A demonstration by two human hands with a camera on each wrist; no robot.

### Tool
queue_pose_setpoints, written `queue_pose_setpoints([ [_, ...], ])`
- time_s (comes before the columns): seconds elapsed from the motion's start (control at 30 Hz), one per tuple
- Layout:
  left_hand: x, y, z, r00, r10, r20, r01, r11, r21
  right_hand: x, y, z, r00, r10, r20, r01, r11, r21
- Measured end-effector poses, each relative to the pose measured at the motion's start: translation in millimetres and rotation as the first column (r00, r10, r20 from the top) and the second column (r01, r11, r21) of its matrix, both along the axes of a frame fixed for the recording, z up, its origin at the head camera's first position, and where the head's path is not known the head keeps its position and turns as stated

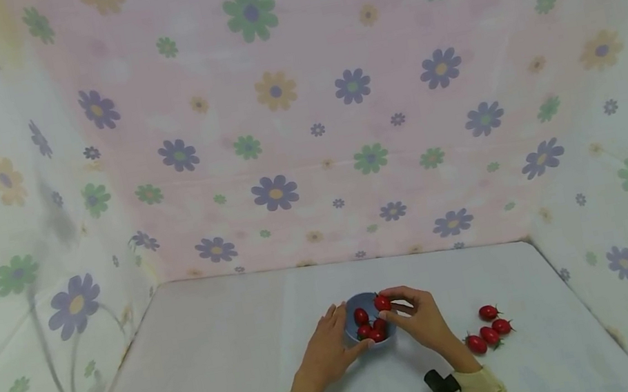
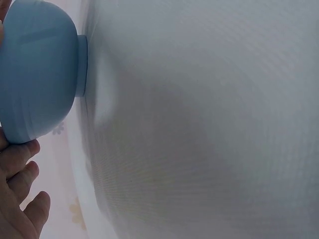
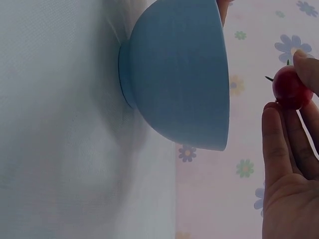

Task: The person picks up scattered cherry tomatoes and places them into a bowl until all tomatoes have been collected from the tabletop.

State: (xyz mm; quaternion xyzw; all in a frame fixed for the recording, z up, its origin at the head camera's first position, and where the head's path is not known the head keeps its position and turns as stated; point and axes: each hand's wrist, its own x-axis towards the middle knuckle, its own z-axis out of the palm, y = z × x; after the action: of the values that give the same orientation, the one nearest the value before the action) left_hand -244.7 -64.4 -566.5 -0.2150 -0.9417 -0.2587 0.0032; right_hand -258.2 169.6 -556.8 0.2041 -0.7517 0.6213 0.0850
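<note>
A blue bowl (image 1: 362,299) stands upright on the white table with several red cherry tomatoes (image 1: 376,335) inside. My left hand (image 1: 330,349) holds the bowl at its left and near sides, thumb by the near rim and fingers along the left. In the left wrist view, fingertips (image 2: 33,146) touch the bowl's rim. My right hand (image 1: 420,319) pinches one cherry tomato (image 1: 382,302) between thumb and fingers above the bowl's right side. The right wrist view shows that tomato (image 3: 291,88), with green stem bits, apart from the bowl (image 3: 179,74).
Several more cherry tomatoes (image 1: 490,335) lie in a cluster on the table (image 1: 230,365), right of the right forearm. Flower-patterned cloth (image 1: 311,105) hangs behind the table and along both sides. A black wrist mount (image 1: 441,383) sits by the right sleeve.
</note>
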Motion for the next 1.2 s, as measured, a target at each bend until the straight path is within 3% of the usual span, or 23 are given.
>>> queue_pose_setpoints([
  [0.97,-0.9,-1,-9.0,1.000,0.008,0.007,-0.008,1.000,0.020,5.3,6,0.3,0.999,0.047,0.001,-0.047,0.999,-0.005],
  [1.2,-1.5,-1,-6.5,1.000,-0.001,-0.017,0.001,1.000,0.028,10.8,12,-1.6,1.000,0.006,0.016,-0.006,1.000,0.009],
])
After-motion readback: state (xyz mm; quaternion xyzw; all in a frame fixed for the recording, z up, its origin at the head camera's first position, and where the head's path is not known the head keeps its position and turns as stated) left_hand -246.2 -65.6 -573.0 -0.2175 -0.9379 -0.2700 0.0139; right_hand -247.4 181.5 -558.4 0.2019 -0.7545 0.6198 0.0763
